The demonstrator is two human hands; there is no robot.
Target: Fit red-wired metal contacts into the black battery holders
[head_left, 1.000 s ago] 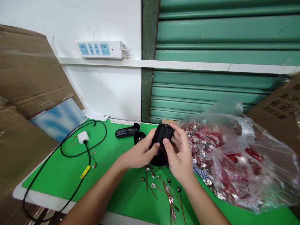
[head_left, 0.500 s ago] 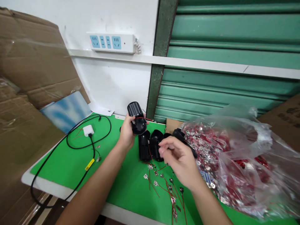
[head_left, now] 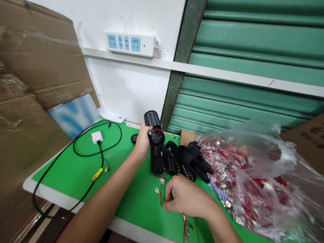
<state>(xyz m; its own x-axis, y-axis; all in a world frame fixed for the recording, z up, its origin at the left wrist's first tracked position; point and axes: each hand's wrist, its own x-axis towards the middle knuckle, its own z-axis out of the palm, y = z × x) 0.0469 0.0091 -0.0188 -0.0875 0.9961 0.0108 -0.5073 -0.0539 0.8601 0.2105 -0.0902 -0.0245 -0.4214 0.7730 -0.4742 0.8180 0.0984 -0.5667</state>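
My left hand (head_left: pixel 143 141) grips a black plastic housing (head_left: pixel 156 137) with a ridged upper part and a round, hollow lower part. A thin red wire trails from it to the right. Low over the green mat, my right hand (head_left: pixel 186 197) has thumb and index finger curled close together; whatever is between their tips is hidden. Small metal contact tabs (head_left: pixel 157 190) with reddish wires lie beside and beneath that hand. Behind it stand similar black housings (head_left: pixel 170 158) in a row, some with red wires.
A clear plastic bag (head_left: pixel 265 182) full of metal contacts and red wires fills the right side. To the left, a black cable (head_left: pixel 87 192) with a white adapter (head_left: pixel 97 137) loops over the green mat (head_left: pixel 136 206). Cardboard (head_left: pixel 37 84) stands at far left; a socket strip (head_left: pixel 130 44) is on the wall.
My right hand has moved down and left, from in front of the black housings to the loose contact tabs. My left hand still holds its housing, and the view has shifted slightly.
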